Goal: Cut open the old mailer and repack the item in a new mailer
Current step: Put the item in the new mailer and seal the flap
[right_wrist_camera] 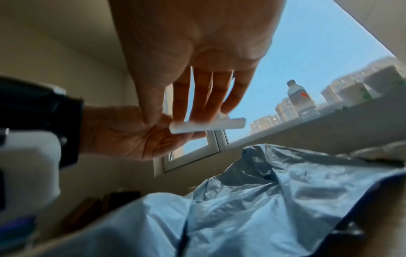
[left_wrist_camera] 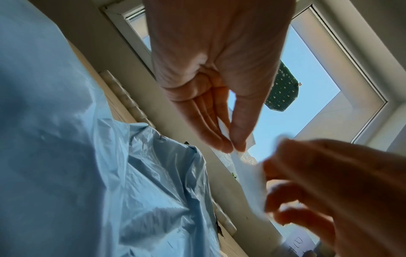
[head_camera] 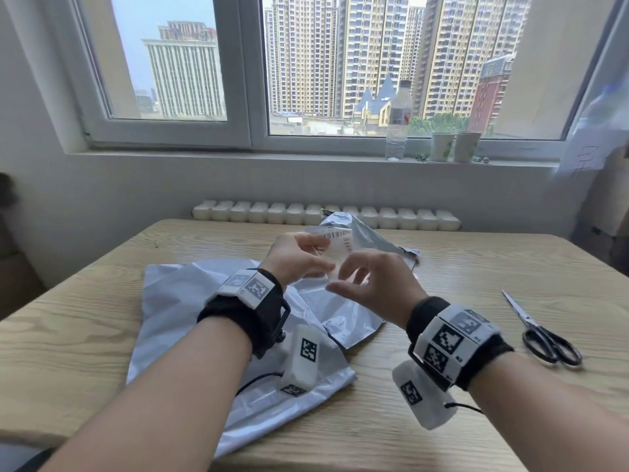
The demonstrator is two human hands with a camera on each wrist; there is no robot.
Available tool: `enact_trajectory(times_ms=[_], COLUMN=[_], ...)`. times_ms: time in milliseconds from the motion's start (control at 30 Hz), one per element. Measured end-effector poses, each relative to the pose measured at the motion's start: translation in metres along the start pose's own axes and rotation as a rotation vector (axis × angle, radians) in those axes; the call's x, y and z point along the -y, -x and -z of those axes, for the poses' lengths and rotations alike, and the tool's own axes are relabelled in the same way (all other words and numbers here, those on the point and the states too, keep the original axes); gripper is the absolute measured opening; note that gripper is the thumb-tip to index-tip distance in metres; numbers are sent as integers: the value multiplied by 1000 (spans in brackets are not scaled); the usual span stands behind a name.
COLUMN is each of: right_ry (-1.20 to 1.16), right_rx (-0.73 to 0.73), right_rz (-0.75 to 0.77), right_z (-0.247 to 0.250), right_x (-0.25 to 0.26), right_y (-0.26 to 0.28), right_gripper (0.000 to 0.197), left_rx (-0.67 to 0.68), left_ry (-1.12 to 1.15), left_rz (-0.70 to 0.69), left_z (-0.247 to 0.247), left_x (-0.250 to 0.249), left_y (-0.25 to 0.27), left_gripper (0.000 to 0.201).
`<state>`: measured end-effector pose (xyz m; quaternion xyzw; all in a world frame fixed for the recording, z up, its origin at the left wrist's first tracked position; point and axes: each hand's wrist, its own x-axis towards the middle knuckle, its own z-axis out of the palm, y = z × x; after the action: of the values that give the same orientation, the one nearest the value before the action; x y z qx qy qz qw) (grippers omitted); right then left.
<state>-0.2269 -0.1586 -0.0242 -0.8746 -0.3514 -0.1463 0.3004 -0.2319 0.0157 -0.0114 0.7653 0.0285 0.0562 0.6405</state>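
Above the middle of the table my left hand (head_camera: 306, 260) pinches a small flat white packet (head_camera: 335, 248) with a barcode label between thumb and fingers (left_wrist_camera: 234, 147). My right hand (head_camera: 360, 277) hovers just right of it with fingers spread. In the right wrist view its fingertips (right_wrist_camera: 197, 116) touch the packet's edge (right_wrist_camera: 208, 126) without curling round it. A crumpled grey mailer (head_camera: 367, 233) with a ragged open end lies behind the hands. A larger white mailer (head_camera: 177, 311) lies flat under my left forearm.
Black-handled scissors (head_camera: 541, 332) lie shut on the wooden table (head_camera: 476, 267) to the right of my right wrist. On the windowsill stand a water bottle (head_camera: 398, 120) and two paper cups (head_camera: 454, 146). A radiator (head_camera: 272, 212) runs along the table's far edge.
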Motion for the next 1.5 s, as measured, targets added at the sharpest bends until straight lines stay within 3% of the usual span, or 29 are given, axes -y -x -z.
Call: enact_trajectory(times_ms=[267, 500, 733, 833, 933, 1133, 1500], right_ry=[-396, -724, -480, -420, -389, -436, -303], right_rx=[-50, 253, 362, 351, 316, 264, 313], right_rz=[-226, -362, -326, -338, -330, -368, -341], right_z=[-14, -48, -91, -103, -104, -99, -103], right_x=[11, 48, 63, 56, 54, 46, 52], right_y=[-35, -68, -78, -70, -65, -57, -51], right_gripper=[8, 16, 32, 34, 35, 25, 27], left_rx=[-69, -141, -155, -127, -98, 36, -11], left_ry=[-62, -16, -54, -186, -244, -210, -326], left_rz=[-52, -4, 125, 128, 138, 140, 127], left_z=[45, 103, 123, 118, 115, 108, 101], left_x=[6, 20, 51, 63, 70, 65, 71], left_y=[17, 40, 50, 48, 45, 42, 53], left_gripper=[66, 66, 74, 83, 91, 89, 91])
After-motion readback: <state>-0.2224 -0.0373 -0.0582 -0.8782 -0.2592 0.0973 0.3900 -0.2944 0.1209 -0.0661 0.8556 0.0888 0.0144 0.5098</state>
